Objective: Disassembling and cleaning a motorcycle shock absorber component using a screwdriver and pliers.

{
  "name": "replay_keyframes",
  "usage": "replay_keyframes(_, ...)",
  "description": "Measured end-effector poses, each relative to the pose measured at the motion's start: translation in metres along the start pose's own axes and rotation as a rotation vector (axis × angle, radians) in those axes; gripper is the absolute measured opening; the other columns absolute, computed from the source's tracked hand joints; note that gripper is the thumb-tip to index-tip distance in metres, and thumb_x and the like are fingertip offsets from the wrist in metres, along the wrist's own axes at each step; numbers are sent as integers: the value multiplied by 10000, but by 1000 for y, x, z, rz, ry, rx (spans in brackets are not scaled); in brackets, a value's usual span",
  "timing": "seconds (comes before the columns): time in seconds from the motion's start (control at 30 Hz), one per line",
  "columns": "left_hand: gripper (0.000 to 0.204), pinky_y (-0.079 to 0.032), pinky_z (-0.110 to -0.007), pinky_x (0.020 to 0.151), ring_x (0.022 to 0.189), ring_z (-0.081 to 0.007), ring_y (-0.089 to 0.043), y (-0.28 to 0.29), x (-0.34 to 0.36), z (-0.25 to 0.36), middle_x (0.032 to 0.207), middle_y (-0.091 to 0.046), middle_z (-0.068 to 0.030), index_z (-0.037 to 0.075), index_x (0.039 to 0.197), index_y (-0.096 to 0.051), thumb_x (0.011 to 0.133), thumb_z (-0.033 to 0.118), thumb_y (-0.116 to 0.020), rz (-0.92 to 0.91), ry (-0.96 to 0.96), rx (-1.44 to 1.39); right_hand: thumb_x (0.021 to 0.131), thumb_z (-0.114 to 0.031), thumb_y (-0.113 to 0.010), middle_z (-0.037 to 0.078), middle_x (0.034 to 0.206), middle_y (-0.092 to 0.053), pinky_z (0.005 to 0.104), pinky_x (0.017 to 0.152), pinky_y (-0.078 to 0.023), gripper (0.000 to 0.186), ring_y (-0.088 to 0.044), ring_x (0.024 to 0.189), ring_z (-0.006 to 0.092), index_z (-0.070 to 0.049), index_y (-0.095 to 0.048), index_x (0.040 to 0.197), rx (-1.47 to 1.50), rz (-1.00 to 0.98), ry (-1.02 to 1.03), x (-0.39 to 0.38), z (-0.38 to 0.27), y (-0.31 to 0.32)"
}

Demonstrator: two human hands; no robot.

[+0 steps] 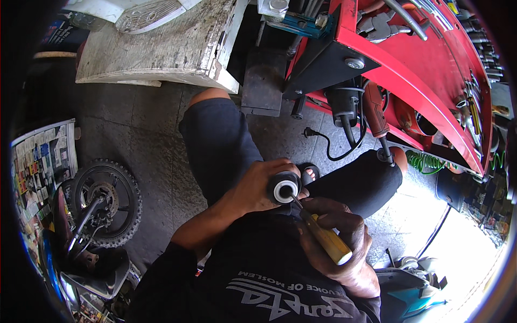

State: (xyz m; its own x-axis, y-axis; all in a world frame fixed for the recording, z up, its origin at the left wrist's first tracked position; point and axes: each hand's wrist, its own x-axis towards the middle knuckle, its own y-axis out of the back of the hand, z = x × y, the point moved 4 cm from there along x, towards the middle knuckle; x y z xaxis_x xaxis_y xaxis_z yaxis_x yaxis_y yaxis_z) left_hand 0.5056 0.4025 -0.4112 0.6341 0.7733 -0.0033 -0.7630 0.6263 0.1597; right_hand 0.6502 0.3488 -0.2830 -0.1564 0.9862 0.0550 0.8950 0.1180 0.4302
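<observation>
My left hand (252, 188) grips a black cylindrical part (277, 180) with a silver ring (278, 195) around its open end, which faces up at me between my thighs. My right hand (350, 234) holds a screwdriver (334, 246) by its yellow handle, low and to the right of the cylinder. The screwdriver's metal shaft reaches into the ring's opening, touching its inner edge or just inside; exactly where the tip sits is hard to make out. The rest of the cylinder is hidden by my fingers.
A worn wooden bench (145, 54) stands ahead-left. A red tool rack (404, 81) with tools, a hanging power tool (375, 107) and cord fills the upper right. A small motorbike (92, 226) is at left, a teal-and-black vehicle (420, 296) at lower right. A dark metal block (261, 81) stands ahead.
</observation>
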Motion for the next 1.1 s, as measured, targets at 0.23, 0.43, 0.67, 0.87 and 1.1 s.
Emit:
replay_keyframes(0.23, 291, -544, -313, 743, 812, -194, -698, 1, -4, -2, 922, -687, -74, 36, 943, -653, 728, 59, -847, -35, 79, -46, 787, 73, -763, 262, 1072, -688, 339, 755, -591, 439, -734, 955, 306, -38, -456, 1080, -36, -8, -17, 0, -1, -1)
replay_keyframes(0.43, 300, -538, -309, 702, 782, -186, -690, 0, -5, -5, 894, -671, -62, 39, 942, -655, 732, 84, -865, 2, 47, -13, 784, 75, -765, 257, 1072, -687, 337, 758, -591, 445, -733, 963, 315, -38, -458, 1086, -48, -17, -23, -1, -2, -2)
replay_keyframes(0.67, 304, -535, -321, 649, 725, -209, -676, -1, -4, -3, 854, -653, -58, 51, 887, -633, 729, 117, -885, 38, -9, 26, 764, -15, -840, 160, 1074, -701, 330, 678, -609, 472, -744, 895, 269, -91, -524, 1106, -24, 32, 3, -1, 1, -5)
replay_keyframes(0.87, 297, -530, -322, 643, 717, -212, -671, 1, -4, -2, 840, -648, -61, 46, 872, -626, 741, 126, -880, 44, -29, 29, 768, -11, -835, 160, 1086, -700, 330, 691, -610, 464, -745, 904, 263, -91, -526, 1106, -18, 5, -6, -1, 3, -6)
replay_keyframes(1.1, 278, -511, -308, 598, 662, -187, -668, 3, -3, 0, 771, -653, -54, 59, 818, -618, 755, 141, -877, 48, 17, 25, 785, 82, -759, 261, 1088, -681, 339, 769, -591, 445, -731, 967, 312, -46, -454, 1084, -33, -31, -51, -2, -2, -7)
